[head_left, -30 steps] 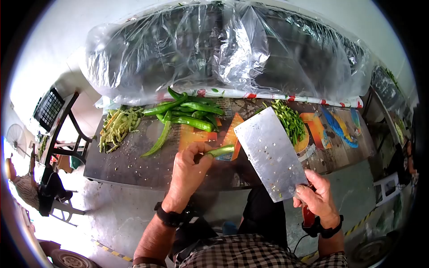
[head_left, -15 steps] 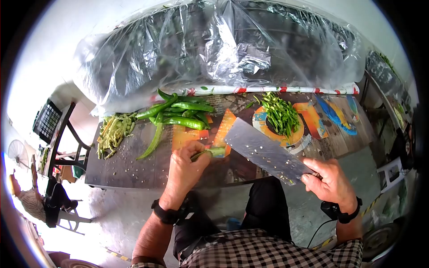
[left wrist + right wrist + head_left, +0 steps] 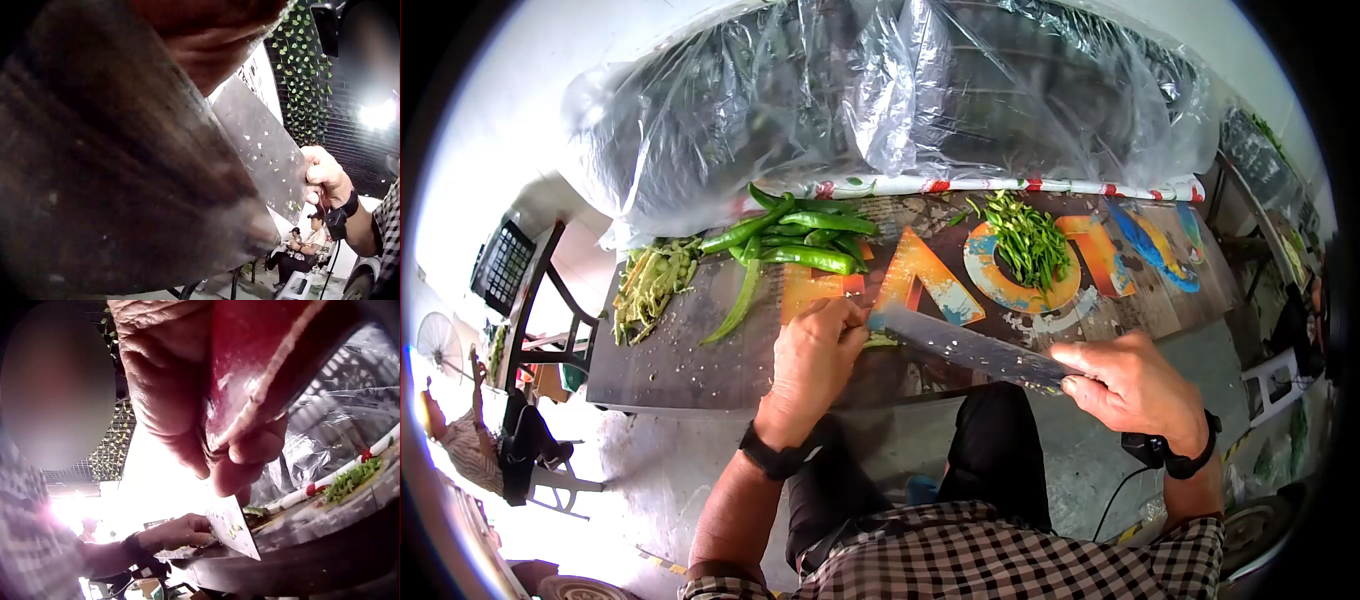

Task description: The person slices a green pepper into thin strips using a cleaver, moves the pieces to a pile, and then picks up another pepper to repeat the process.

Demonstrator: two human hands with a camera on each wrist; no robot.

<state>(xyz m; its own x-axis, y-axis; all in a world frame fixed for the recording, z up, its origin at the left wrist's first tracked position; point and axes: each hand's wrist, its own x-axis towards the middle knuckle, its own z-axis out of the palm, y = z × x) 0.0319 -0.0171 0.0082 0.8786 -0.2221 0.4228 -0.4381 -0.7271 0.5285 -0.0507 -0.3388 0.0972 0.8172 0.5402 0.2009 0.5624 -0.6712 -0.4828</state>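
Observation:
In the head view my left hand (image 3: 815, 350) is low over the table near its front edge, pinching a piece of green pepper (image 3: 882, 340) that is mostly hidden by fingers and blade. My right hand (image 3: 1138, 388) grips a cleaver (image 3: 970, 343) by its red handle (image 3: 250, 369), which fills the top of the right wrist view. The blade slants leftward, its far end right at the left fingertips and over the pepper piece. Small pale bits cling to the blade (image 3: 259, 147) in the left wrist view.
Whole green peppers (image 3: 808, 259) lie heaped behind the left hand. Left of them is a pile of pale green pepper scraps (image 3: 648, 290); cut green strips (image 3: 1030, 245) lie at the back right. Clear plastic sheeting (image 3: 910, 90) covers something behind the table (image 3: 650, 375).
The cleaver has come down and left from a raised, broadside position, its far end now at the pepper piece. My left hand has shifted slightly and still holds the piece.

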